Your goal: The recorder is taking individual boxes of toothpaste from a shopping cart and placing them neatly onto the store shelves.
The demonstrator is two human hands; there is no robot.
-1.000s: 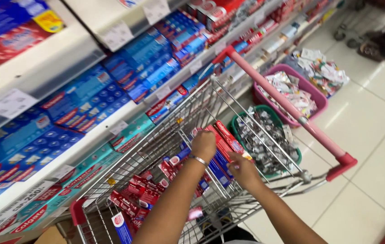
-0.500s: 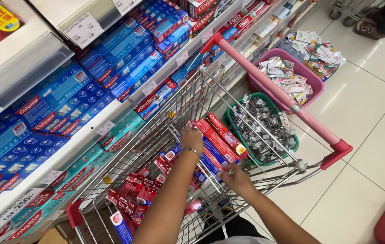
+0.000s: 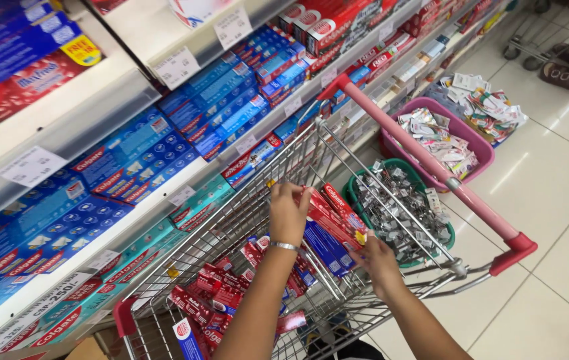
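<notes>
— Standing against the shelves (image 3: 131, 143) is the wire trolley (image 3: 244, 220), boxes heaped at its near end. Which step?

— Lifting a bundle, I judge: the red toothpaste boxes (image 3: 332, 215) sit above the trolley's middle. Left hand (image 3: 289, 212) clasps their far end, right hand (image 3: 376, 259) their near end, both grips closed. Carrying them shelfward would call for keeping the bundle level.

I see 2 or 3 long red toothpaste boxes (image 3: 335, 215), stacked flat w/ a blue box under, tilted diag. inside the wire trolley, gripped at both ends.
</notes>
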